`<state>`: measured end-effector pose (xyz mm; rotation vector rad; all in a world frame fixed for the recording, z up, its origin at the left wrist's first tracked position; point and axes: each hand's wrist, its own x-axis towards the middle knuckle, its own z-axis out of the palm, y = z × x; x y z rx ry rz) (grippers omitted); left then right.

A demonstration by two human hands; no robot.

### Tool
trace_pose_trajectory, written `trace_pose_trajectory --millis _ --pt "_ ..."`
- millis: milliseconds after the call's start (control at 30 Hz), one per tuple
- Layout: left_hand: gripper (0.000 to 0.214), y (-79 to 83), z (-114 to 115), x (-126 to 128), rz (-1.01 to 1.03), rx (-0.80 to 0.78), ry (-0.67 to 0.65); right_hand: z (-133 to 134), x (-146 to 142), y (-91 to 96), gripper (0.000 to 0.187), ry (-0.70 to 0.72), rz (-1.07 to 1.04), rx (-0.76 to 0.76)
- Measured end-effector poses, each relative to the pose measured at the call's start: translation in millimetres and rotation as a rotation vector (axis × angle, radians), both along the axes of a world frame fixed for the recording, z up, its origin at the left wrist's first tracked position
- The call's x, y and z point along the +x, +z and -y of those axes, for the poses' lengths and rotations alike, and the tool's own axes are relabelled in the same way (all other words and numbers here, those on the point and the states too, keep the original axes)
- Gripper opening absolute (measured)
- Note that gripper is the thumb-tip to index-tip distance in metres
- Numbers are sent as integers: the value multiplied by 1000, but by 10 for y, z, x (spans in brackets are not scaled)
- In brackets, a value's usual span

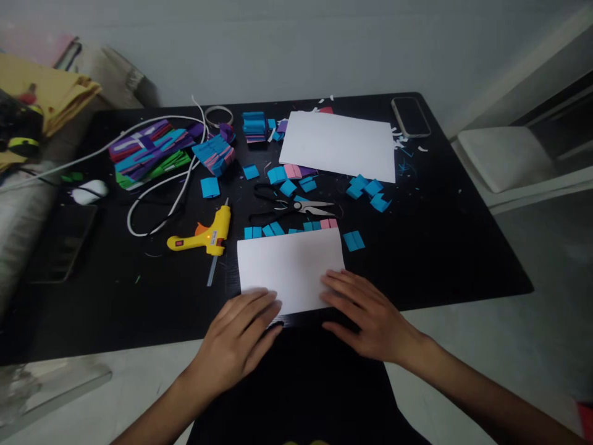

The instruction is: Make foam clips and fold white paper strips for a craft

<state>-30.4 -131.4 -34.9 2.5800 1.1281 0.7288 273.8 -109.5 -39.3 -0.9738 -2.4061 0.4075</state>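
Note:
A folded white sheet (291, 267) lies at the near edge of the black table (445, 247). My left hand (241, 337) lies flat, fingers stretched out, on the sheet's near left corner. My right hand (365, 312) lies flat and open on its near right corner. Several small blue and pink folded paper pieces (290, 228) line the sheet's far edge.
A yellow glue gun (204, 237) lies left of the sheet, black scissors (290, 207) behind it. A larger white sheet (340, 145), a phone (410, 116), a white cable (162, 185), coloured paper strips (151, 151) and scattered blue pieces (369, 191) lie farther back.

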Motion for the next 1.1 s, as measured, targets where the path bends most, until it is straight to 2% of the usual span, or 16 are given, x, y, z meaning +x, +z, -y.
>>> trace_pose_trajectory --millis 233,433,733,1100 --pt "27 -41 139 18 72 7 -9 210 -48 -55 25 26 -58 96" --pt "26 -46 118 31 80 43 -39 214 -93 -69 30 63 -132 113" --pt "34 -92 199 -26 44 76 -67 220 -68 -135 28 80 -110 132" --pt "18 -22 158 58 6 71 -17 141 -180 61 14 63 -16 68"
